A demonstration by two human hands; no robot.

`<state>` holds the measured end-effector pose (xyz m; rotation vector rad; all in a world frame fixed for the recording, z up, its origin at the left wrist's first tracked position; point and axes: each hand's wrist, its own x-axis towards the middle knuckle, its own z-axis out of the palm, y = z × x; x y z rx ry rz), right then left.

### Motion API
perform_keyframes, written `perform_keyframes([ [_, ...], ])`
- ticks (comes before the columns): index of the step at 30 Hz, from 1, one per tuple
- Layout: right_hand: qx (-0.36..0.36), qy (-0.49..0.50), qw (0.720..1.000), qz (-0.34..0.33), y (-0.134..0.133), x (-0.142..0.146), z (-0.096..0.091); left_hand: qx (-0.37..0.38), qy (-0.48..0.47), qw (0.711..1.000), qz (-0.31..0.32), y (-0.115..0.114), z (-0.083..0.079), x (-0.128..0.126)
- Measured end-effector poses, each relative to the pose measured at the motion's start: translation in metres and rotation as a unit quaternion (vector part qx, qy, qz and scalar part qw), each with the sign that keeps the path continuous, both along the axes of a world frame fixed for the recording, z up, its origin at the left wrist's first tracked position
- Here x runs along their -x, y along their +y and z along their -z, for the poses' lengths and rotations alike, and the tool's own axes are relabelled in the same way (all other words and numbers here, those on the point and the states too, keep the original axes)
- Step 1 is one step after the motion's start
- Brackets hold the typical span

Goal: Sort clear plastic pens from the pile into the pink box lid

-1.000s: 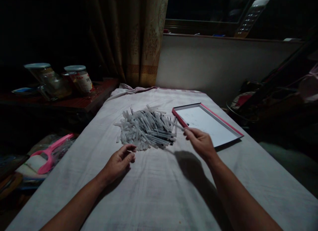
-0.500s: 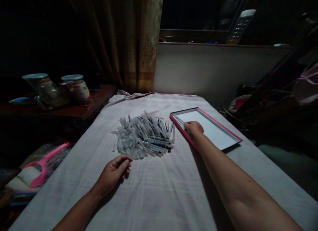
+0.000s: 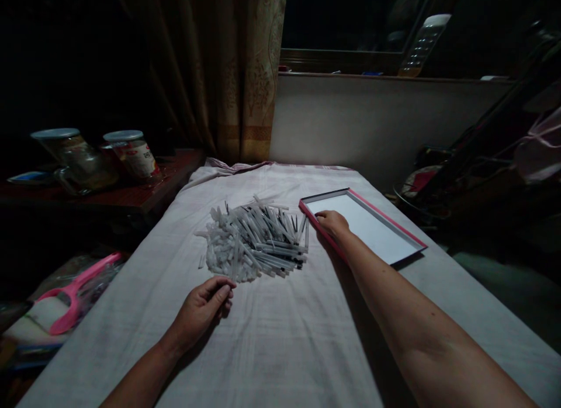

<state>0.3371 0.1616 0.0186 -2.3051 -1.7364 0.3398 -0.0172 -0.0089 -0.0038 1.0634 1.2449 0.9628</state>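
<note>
A loose heap of clear pen barrels, dark-tipped refills and frosted caps (image 3: 254,238) lies on the pale cloth. At its near edge rests my left hand (image 3: 205,306), fingers curled with the thumb pressed to the index finger; whatever they hold, if anything, is hidden. To the right of the heap is a shallow box lid (image 3: 383,218) with a white inside and pinkish-red sides. My right hand (image 3: 335,224) reaches over its left side, fingers bent down together at the inner left corner. The back of the hand hides what lies under those fingers.
A dark red side table (image 3: 175,174) on the left carries two lidded jars (image 3: 131,156) and a glass mug. Below it lies a pink-handled item (image 3: 83,285) among plastic bags. Behind are a curtain (image 3: 249,92) and a sill with a plastic bottle (image 3: 425,45).
My right hand has shifted left toward the lid's left side. The slim clear pens visible in its fingers before no longer show. My left hand stays almost still.
</note>
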Motion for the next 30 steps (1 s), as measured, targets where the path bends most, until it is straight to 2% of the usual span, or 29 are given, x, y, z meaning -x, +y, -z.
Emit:
perform_keyframes([
  [7,-0.018,-0.007,1.000,0.006,-0.002,0.001,-0.002,-0.004,0.009,1.000,0.004,0.000,-0.001,0.001],
  [11,-0.071,-0.012,0.997,-0.002,-0.017,0.011,-0.011,-0.006,0.015,1.000,0.007,0.000,-0.001,0.002],
  [15,-0.141,0.002,0.988,-0.059,-0.046,0.032,-0.017,-0.005,0.007,1.000,0.017,0.001,-0.001,0.002],
  [19,-0.144,0.048,0.977,-0.148,-0.076,0.059,-0.012,-0.010,0.000,1.000,0.022,0.001,-0.004,0.000],
  [21,-0.149,0.064,0.973,-0.165,-0.085,0.069,-0.007,-0.014,-0.006,1.000,0.023,0.001,-0.005,-0.001],
  [24,-0.169,0.065,0.974,-0.139,-0.089,0.073,-0.003,-0.019,-0.013,0.999,0.024,0.000,-0.005,-0.002],
  [27,-0.197,0.074,0.973,-0.090,-0.091,0.062,-0.008,-0.026,-0.005,0.999,0.029,0.000,-0.001,-0.001],
  [30,-0.278,0.168,0.945,-0.038,-0.098,0.048,-0.017,-0.065,0.030,0.997,0.029,-0.002,0.003,0.001],
])
